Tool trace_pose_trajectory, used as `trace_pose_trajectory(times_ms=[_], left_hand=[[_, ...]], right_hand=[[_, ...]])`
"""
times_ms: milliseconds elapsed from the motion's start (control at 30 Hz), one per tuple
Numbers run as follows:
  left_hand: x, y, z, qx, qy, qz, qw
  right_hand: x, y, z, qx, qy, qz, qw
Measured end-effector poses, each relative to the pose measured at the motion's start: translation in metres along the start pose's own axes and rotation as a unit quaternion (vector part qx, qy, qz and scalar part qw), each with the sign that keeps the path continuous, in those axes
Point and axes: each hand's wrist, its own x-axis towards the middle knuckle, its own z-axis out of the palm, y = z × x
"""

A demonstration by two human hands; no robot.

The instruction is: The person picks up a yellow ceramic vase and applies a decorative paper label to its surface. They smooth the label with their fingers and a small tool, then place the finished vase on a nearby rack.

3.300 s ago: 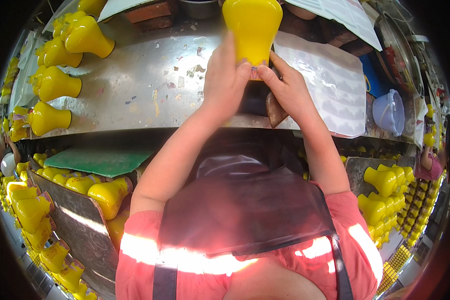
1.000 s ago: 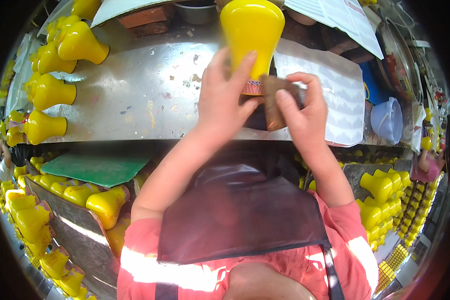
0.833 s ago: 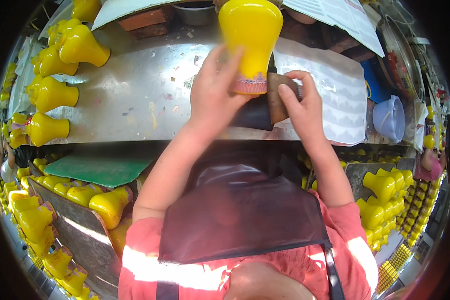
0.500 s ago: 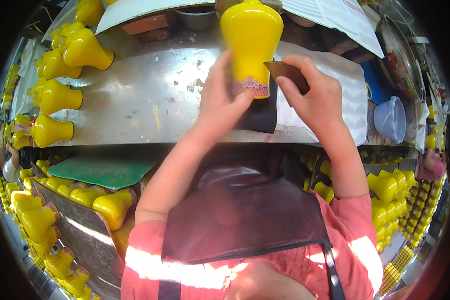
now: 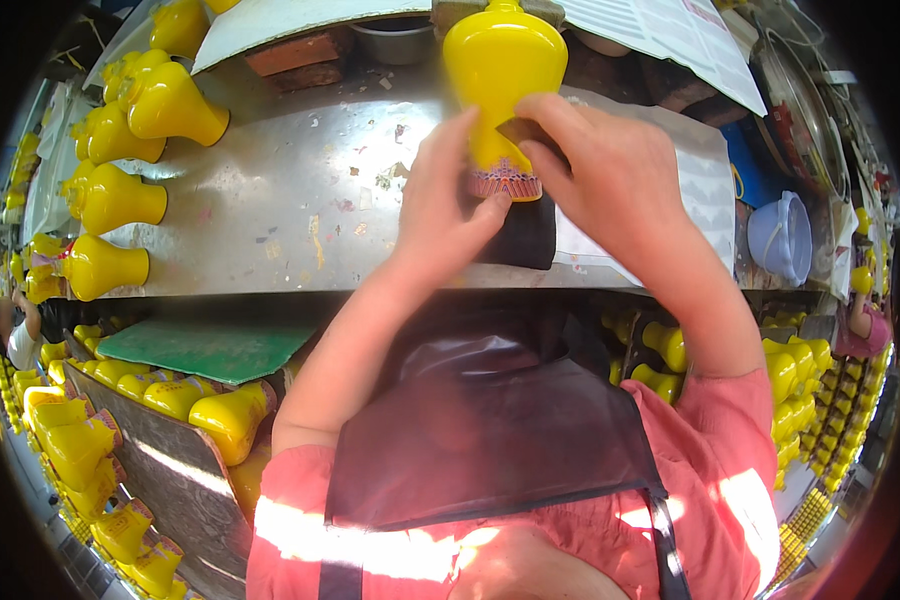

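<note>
A glossy yellow vase (image 5: 505,60) lies on the bench with its narrow end toward me. A patterned purple and red band (image 5: 505,185) rings that end. My left hand (image 5: 435,195) grips the vase's left side, thumb at the band. Pinched in my right hand (image 5: 620,170) is a thin brown scraper-like piece (image 5: 516,128), its edge against the vase just above the band; my fingers hide most of it. A black cloth or pad (image 5: 525,235) lies under the near end.
Several yellow vases (image 5: 105,267) lie along the bench's left side. Bricks (image 5: 295,62) and a grey bowl (image 5: 395,42) sit at the back. Printed sheets (image 5: 705,165) and a pale purple bucket (image 5: 780,240) are to the right. Below left is a green board (image 5: 210,345).
My right hand has moved left and turned over, bringing the brown piece from beside the vase onto its surface. My left hand still holds the vase.
</note>
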Motion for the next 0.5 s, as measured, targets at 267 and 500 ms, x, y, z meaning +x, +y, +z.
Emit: trace_pose_trajectory(times_ms=[267, 500], left_hand=[[-0.003, 0.020, 0.010, 0.194, 0.032, 0.080, 0.977], [0.004, 0.009, -0.001, 0.150, 0.046, 0.086, 0.984]], right_hand=[[-0.048, 0.002, 0.024, 0.171, 0.039, 0.237, 0.956], [-0.074, -0.013, 0.044, 0.352, 0.053, 0.325, 0.876]])
